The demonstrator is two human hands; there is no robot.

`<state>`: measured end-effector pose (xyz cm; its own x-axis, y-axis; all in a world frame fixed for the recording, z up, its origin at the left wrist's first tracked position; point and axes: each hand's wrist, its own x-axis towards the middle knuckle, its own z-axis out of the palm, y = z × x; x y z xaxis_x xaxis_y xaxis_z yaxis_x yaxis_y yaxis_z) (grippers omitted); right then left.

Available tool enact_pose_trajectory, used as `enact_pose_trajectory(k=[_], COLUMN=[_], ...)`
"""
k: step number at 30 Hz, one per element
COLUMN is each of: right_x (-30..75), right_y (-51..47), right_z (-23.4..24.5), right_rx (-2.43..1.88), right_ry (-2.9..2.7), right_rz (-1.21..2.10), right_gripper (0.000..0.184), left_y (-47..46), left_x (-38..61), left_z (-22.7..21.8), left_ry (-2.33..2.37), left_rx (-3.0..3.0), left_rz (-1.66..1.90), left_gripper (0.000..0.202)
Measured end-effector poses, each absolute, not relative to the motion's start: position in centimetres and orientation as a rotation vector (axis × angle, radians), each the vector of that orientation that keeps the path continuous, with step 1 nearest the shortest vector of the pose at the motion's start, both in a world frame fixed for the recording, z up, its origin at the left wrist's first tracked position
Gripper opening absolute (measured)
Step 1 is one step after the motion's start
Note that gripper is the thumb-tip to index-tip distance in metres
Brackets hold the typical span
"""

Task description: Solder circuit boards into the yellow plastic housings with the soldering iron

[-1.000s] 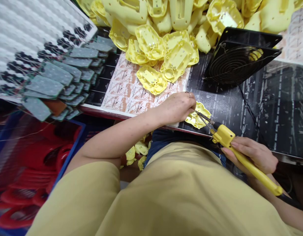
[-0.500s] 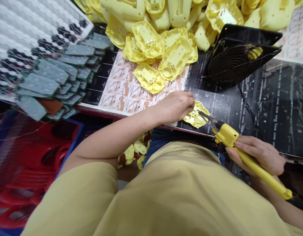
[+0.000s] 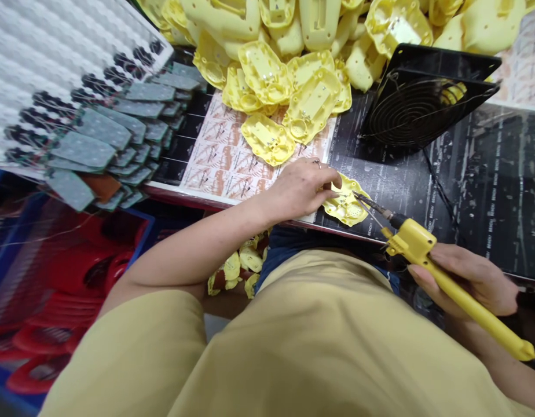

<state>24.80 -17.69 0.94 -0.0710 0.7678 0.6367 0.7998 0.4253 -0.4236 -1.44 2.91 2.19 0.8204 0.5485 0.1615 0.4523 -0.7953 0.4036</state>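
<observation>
My right hand (image 3: 471,278) is wrapped round the yellow handle of a soldering iron (image 3: 454,284), which has a thin feed tube beside its dark shaft. Its tip points left and down at a small yellow plastic housing (image 3: 348,211) lying at the table's front edge. Over the left side of that housing, my left hand (image 3: 304,188) is closed in a pinch, a ring on one finger. Something thin and pale shows by the fingertips, too small to name.
Behind lie more yellow housings (image 3: 313,104) in a heap. A black fan (image 3: 406,113) stands at the back right, its cable running forward. Grey-green circuit boards (image 3: 83,150) with wired black parts are stacked at left. Below them, a blue crate (image 3: 141,234) contains red plastic parts (image 3: 63,272).
The soldering iron and my right hand have shifted right and slightly down, the tip drawing back a little. My left fingers have lifted slightly leftward, uncovering more of the housing.
</observation>
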Motion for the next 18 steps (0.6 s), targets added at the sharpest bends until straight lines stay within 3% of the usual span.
enact_pose_trajectory(k=[8,12,18], right_x=[24.4,23.9,23.7], right_y=[-17.5,-17.9,-18.0], right_z=[1.5,1.9,2.2], right_rx=[-1.346,-1.357,-1.388], right_ry=[-1.955,-2.017,-2.06], right_rz=[-0.044,-0.003,0.019], right_gripper=[0.023,0.01,0.012], left_y=[2.8,2.7,2.8], left_x=[-0.8,-0.5,-0.2], left_z=[2.9,3.1,3.0], left_ry=[0.719,0.729,0.71], left_rx=[2.668,2.67,2.669], left_rz=[0.195,0.163,0.189], left_gripper=[0.015,0.018,0.02])
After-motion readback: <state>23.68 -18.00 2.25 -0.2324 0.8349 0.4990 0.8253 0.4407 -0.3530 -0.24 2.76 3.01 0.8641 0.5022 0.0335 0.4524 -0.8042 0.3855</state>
